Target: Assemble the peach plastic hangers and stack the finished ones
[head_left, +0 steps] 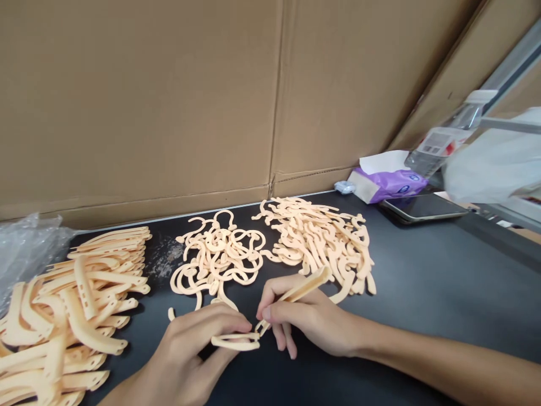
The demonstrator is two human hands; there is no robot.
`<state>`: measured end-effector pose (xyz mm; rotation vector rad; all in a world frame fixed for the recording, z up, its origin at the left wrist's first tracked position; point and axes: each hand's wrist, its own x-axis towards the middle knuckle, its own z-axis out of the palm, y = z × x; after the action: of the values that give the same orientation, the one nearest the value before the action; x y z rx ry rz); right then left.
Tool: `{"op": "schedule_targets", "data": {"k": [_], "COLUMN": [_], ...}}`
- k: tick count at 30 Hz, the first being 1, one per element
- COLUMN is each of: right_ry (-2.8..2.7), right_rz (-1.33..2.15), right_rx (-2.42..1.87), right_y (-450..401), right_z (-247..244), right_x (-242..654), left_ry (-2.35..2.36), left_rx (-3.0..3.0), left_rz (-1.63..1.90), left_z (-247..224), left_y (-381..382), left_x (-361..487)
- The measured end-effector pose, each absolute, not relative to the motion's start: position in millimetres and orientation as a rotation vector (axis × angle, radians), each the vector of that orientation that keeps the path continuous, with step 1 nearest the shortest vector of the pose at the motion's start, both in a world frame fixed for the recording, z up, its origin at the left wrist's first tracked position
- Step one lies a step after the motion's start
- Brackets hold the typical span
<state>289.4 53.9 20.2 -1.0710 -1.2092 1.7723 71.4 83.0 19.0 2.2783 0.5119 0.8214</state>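
Here, your left hand grips a curved peach piece between thumb and fingers, its tip meeting, just to the right, the end of the long peach piece pinched in your right hand.

tabletop: matt black | 3 piles: smooth plastic-looking

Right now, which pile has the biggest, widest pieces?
The leftmost pile, beside the crinkled clear plastic. Its pieces look broader and longer, while the middle pile has thin, hooked ones and the right pile has wavy ones.
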Motion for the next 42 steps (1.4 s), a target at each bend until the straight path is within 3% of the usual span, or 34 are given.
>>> {"op": "schedule_targets", "data": {"k": [29,42], "right_ry": [-1.413,-1.299], "right_rz": [1.799,1.797], "right_rx": [-1.023,-1.003], "right_y": [51.9,53.5], "right_z": [21.6,19.2], "right_x": [294.8,291.0], "left_ry": [0.395,0.368], "left_rx": [2.221,2.340], "left_rz": [0.599,0.854], "left_z": [22.3,19.5], "left_y": [81.1,85.9], "left_x": [68.8,71.7]}}
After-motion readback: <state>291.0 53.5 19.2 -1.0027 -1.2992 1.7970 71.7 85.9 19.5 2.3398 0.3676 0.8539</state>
